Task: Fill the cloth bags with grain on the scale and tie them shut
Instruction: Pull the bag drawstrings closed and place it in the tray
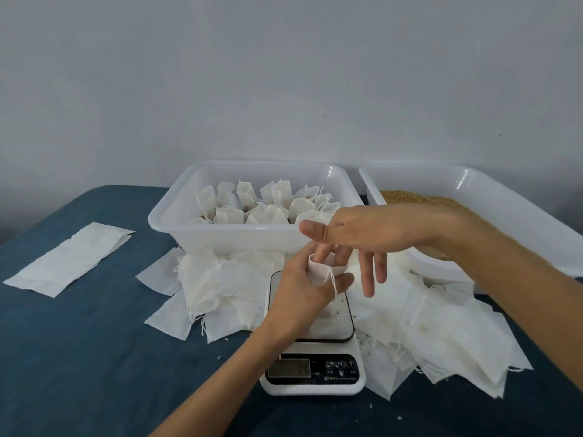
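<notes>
Opening an empty bag [321, 269] looks to be the step in hand: the left hand [303, 298] holds the small cloth bag above the scale [312, 351], its fingers curled round the fabric, while the right hand [362, 234] reaches in from the right with its fingers mostly straight and spread, a fingertip or two seemingly poked into the bag's mouth to widen it. So the left grip is closed on the bag, and the right is loose and holds nothing that I can see. A drawstring hangs from the bag over the left palm. The bag sits in the crook of the left fingers, just under the right hand, over the scale's far edge and not resting on the plate. Next, I judge, the mouth must be spread wide and the bag set upright on the scale, so that grain [422, 198] can be brought from the tray right of the scale. Behind the scale a tub [252, 238] holds tied bags; flat empty ones [441, 329] lie heaped on the desk either side of the scale. A few stray grains dot the scale's plate.
</notes>
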`<action>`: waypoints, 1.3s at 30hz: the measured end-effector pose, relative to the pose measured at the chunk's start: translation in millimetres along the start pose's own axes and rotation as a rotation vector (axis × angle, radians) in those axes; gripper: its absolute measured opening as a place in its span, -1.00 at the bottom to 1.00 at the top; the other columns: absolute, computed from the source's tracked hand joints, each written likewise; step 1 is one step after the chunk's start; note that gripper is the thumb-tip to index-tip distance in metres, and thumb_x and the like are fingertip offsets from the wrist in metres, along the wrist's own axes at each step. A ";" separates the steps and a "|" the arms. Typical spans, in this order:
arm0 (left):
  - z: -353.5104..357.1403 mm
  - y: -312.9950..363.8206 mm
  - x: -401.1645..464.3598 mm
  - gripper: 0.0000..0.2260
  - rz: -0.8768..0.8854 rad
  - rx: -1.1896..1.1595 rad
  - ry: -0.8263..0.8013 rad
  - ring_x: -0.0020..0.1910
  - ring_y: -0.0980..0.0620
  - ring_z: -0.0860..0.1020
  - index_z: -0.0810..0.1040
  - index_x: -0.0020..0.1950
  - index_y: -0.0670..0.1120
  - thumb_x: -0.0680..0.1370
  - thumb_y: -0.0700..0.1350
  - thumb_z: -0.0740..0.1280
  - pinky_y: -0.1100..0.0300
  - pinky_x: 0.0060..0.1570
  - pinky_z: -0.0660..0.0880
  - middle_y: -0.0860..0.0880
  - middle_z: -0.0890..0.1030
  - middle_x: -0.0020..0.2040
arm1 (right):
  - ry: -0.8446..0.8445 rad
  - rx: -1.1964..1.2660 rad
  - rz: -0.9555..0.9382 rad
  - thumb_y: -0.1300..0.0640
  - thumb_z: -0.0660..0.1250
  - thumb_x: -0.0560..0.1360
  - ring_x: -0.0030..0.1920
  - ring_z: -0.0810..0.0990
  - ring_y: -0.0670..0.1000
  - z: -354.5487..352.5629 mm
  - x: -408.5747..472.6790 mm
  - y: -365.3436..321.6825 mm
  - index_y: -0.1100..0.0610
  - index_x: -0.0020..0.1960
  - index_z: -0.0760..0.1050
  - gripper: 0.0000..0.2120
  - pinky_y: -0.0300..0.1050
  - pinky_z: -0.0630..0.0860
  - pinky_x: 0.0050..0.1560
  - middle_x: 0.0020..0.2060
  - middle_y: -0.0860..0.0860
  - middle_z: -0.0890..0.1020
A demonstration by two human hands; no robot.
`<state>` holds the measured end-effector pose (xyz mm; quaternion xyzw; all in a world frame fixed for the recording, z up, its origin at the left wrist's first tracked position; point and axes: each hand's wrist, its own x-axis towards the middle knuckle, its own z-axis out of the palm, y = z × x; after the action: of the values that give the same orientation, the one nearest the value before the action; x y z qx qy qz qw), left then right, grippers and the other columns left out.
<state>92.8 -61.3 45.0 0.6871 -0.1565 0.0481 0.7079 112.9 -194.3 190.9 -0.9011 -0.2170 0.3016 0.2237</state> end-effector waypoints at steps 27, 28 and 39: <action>-9.3 2.8 11.0 -0.85 -0.039 -0.009 0.031 -0.13 0.03 0.65 0.65 -0.08 -0.03 0.39 -0.15 0.54 0.12 -0.10 0.61 -0.09 0.68 -0.13 | 0.648 -0.311 0.495 0.01 0.51 0.49 -0.07 0.63 0.05 -56.7 -6.7 264.5 0.10 0.00 0.67 -0.82 0.03 0.58 0.04 -0.06 0.05 0.69; -9.2 3.7 11.0 -0.86 -0.040 -0.010 0.030 -0.13 0.05 0.65 0.65 -0.09 -0.03 0.39 -0.15 0.54 0.13 -0.10 0.60 -0.07 0.68 -0.14 | 0.696 -0.319 0.508 0.03 0.49 0.50 -0.07 0.63 0.05 -61.2 -6.6 268.1 0.11 0.02 0.67 -0.82 0.01 0.57 0.02 -0.03 0.06 0.69; -11.7 6.4 11.1 -0.84 -0.052 -0.044 0.031 -0.15 0.06 0.61 0.64 -0.07 -0.04 0.40 -0.15 0.55 0.24 -0.13 0.54 -0.02 0.66 -0.18 | 0.732 -0.664 0.652 0.35 0.31 0.54 -0.06 0.59 0.18 -92.6 36.6 259.7 0.27 0.04 0.56 -0.89 -0.05 0.46 -0.17 -0.13 0.13 0.51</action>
<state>103.3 -51.0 54.3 0.6744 -0.1285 0.0369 0.7262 265.2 -409.6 102.3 -0.9884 0.0798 -0.0600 -0.1141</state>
